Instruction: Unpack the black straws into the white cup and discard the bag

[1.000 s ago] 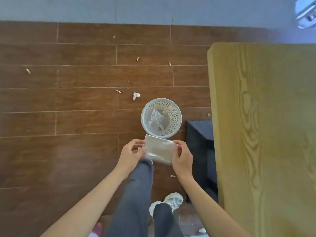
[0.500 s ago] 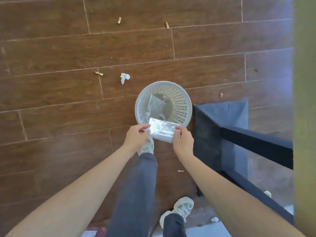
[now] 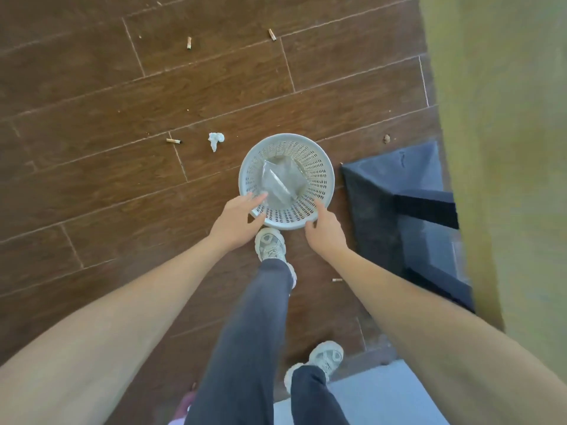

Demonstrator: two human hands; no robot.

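The clear plastic bag (image 3: 277,180) lies inside a round white perforated wastebasket (image 3: 319,176) on the floor, free of both hands. My left hand (image 3: 236,220) hovers at the basket's near left rim with its fingers spread and nothing in it. My right hand (image 3: 323,230) is at the near right rim, fingers loosely apart, also holding nothing. The black straws and the white cup are out of view.
A wooden table edge (image 3: 497,148) runs down the right side, with a dark stool or base (image 3: 399,194) beneath it beside the basket. Cigarette butts (image 3: 174,141) and a crumpled tissue (image 3: 215,140) litter the brown plank floor. My feet stand just behind the basket.
Both hands held the bag above the basket's near rim; they have let go and it has dropped into the basket. My head has tilted further down.
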